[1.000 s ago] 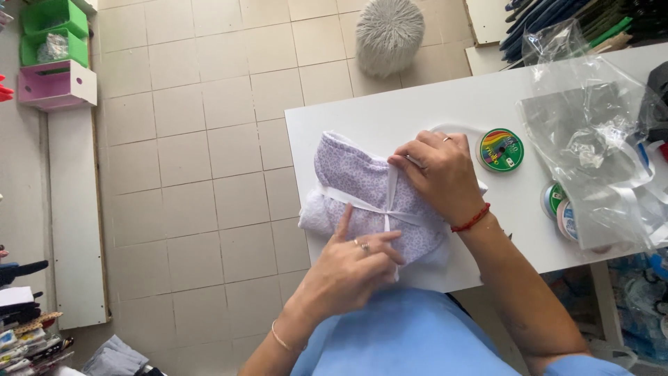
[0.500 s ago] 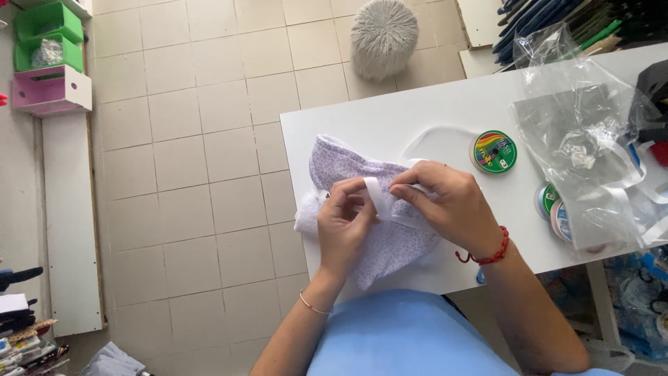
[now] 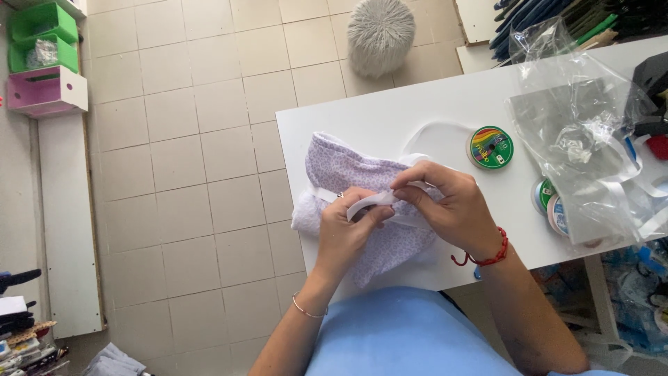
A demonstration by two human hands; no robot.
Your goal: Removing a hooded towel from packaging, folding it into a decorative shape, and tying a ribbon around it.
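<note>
We see both hands meeting over a bundle of lilac patterned cloth (image 3: 362,209) that lies near the front left corner of the white bench (image 3: 390,118). The left hand (image 3: 348,233) comes up from below with the wrist bent, a thin bangle on it, its fingers curled shut on a strip of white ribbon (image 3: 369,203), thumb and forefinger pinching the strip just above the cloth. The right hand (image 3: 449,205) reaches in from the right, a red cord bracelet at the wrist, its knuckles arched and its fingertips closed on the same ribbon right beside the left thumb, so the two hands touch. The ribbon runs across the top of the bundle, and a loose loop of it lies on the bench just behind. Further right on the bench we see a round spool with a rainbow label (image 3: 490,147), and beyond it a crumpled clear plastic bag (image 3: 577,139) lying over more spools. On the tiled floor behind the bench stands a grey fluffy pouf (image 3: 380,35).
</note>
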